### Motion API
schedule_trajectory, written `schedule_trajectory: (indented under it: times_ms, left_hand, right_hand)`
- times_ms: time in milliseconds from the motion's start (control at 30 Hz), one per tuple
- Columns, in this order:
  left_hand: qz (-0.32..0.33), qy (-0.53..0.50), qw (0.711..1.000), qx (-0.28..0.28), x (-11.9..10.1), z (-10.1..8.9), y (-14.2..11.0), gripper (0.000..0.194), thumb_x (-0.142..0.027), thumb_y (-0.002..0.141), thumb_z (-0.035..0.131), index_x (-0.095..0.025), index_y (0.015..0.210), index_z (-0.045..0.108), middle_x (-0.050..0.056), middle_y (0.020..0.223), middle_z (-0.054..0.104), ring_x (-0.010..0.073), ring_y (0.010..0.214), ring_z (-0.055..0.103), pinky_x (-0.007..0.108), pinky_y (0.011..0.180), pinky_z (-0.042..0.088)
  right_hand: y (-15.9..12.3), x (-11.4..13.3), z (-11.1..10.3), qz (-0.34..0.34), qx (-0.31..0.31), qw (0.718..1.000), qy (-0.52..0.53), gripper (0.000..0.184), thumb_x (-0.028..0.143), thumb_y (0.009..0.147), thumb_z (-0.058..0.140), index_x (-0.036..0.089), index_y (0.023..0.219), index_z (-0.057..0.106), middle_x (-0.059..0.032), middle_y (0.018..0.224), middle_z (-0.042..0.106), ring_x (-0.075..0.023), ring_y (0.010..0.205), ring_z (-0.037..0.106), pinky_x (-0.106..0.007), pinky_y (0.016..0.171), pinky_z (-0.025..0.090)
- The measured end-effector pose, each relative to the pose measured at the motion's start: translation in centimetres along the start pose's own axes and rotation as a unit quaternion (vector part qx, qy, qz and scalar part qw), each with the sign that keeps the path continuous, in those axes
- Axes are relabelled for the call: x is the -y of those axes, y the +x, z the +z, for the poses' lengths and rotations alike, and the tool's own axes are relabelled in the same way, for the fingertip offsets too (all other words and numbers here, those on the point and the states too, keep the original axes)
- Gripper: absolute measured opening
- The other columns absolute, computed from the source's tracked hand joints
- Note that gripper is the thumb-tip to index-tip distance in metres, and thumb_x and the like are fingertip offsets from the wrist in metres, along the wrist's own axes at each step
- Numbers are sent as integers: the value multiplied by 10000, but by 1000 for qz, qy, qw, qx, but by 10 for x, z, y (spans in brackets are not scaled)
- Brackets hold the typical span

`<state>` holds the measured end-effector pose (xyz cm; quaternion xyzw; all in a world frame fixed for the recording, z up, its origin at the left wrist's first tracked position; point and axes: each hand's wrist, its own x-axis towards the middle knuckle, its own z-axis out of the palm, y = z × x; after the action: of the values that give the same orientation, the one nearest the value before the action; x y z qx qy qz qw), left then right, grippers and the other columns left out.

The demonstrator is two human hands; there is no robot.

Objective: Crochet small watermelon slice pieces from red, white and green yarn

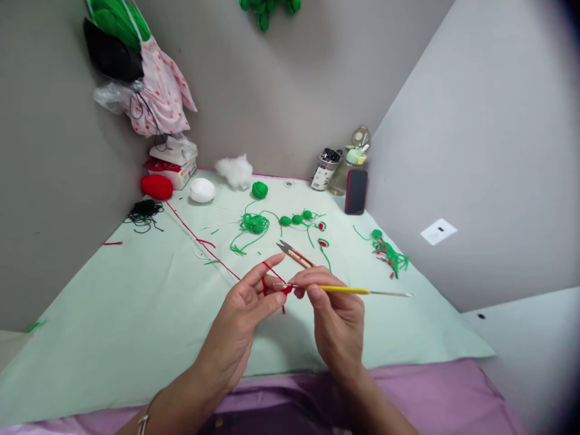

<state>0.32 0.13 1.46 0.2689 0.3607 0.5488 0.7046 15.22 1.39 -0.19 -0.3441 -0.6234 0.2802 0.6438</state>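
My left hand (248, 305) pinches a small piece of red crochet (287, 290), with red yarn looped around its fingers. A short red tail hangs below the piece. In my right hand (334, 314) is a yellow-handled crochet hook (347, 290), gripped like a pencil. Its hooked tip lies at the red piece, though the stitches are too small to make out. From the left hand the red strand runs back across the table to a red yarn ball (156, 187). Just beyond the hands lie orange-handled thread snips (296, 255), their blades pointing left.
On the pale green table cover (149, 326) are a white yarn ball (202, 190), white stuffing (234, 171), a green ball (260, 190), tangled green yarn (254, 223) and black yarn (144, 212). A phone (356, 192) leans upright by a pen cup (325, 170). Green-and-red pieces (390, 255) lie right.
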Motion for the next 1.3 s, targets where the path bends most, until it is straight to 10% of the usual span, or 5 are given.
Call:
schedule_trajectory:
  times_ms: [200,533,833,1100,1300]
  left_hand:
    - [-7,-23,1000,8,3,1,-2,592,-270,798,923,-249,1364,750,-12,841,707,143,811,583,291,824,464]
    - [-20,-25,999,16,-3,-5,1,545,-263,810,901,-226,1339,774,-10,843,670,128,765,555,276,781,468]
    - [2,-38,999,0,1,-4,0,626,-299,743,981,-236,1332,778,-31,790,667,92,718,548,217,727,475]
    - [-34,-58,998,19,-4,-6,2,489,-243,776,930,-245,1253,824,-29,786,633,96,726,535,246,794,499]
    - [0,26,999,28,-3,-4,-1,413,-306,766,923,-287,1173,858,9,864,707,146,823,566,240,727,447]
  right_hand:
    - [-6,1,1,-154,12,968,-200,309,96,974,703,312,1155,830,-86,1061,813,-227,927,760,-384,805,608]
    - [4,-1,-8,88,24,993,69,226,323,1072,626,220,961,794,-41,869,799,-157,693,720,-299,670,615]
    - [-8,10,-7,-245,107,926,-267,301,107,1037,614,255,1254,760,-96,1068,790,-223,965,756,-356,807,641]
    - [3,6,-4,-21,22,999,14,217,243,1087,587,264,1030,795,-27,867,757,-175,780,683,-324,714,577]
    - [6,5,2,-23,48,998,15,183,229,1064,643,282,1047,817,-23,916,799,-168,865,723,-306,789,605]
